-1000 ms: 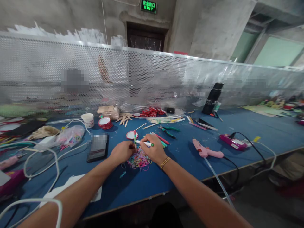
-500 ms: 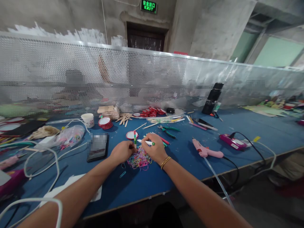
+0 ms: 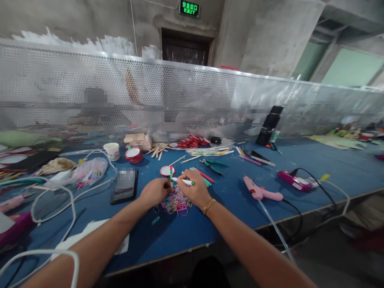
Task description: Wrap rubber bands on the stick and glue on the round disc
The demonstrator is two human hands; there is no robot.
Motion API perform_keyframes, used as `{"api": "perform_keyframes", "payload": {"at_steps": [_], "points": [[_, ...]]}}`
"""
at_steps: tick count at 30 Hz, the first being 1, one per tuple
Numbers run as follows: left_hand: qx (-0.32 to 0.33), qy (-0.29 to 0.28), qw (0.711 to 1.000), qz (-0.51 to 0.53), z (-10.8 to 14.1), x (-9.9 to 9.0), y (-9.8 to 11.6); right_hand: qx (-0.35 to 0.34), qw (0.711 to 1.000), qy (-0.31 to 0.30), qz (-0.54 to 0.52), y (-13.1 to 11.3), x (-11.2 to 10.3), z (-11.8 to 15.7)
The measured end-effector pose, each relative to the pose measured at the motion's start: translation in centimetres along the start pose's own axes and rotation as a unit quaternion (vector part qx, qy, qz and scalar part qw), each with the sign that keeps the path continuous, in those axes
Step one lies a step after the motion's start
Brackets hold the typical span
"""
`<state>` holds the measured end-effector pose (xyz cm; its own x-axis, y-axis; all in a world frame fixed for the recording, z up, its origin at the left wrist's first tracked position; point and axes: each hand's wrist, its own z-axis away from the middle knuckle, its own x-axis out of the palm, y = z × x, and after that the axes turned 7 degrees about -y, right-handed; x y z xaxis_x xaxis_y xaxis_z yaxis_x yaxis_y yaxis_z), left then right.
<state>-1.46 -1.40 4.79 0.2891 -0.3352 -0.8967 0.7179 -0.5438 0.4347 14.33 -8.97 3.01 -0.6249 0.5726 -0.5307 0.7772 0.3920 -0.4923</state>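
L hand point(image 3: 155, 192), angled in from 7 o'clock: fingers pinched on striped stick point(image 3: 171, 173), approx. upright, 11 o'clock of multicol. pile point(image 3: 176, 205). R hand point(image 3: 196, 189), from 5 o'clock: fingers closed round marker point(image 3: 186, 182), tip toward 9.

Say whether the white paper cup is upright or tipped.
Upright: the white printed paper cup stands with its round rim up on the blue tabletop.

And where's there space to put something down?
Bare blue tabletop shows between the right hand and the pink glue gun, and between the right-hand magenta box and the pale-green sheets. It's crowded on the left: white cable, smartphone, plastic bag; plus colourful loops by that hand.
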Motion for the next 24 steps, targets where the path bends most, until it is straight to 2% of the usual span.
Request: {"api": "perform_keyframes", "payload": {"at_steps": [12,24], "points": [[-0.007,-0.003,1.000,0.011,-0.19,0.12,-0.25,0.007,1.000,0.023,0.002,0.13,-0.23,-0.02],[-0.005,0.000,1.000,0.004,0.00,-0.02,0.02,0.002,1.000,-0.005,0.006,0.03,-0.02,-0.07]]}}
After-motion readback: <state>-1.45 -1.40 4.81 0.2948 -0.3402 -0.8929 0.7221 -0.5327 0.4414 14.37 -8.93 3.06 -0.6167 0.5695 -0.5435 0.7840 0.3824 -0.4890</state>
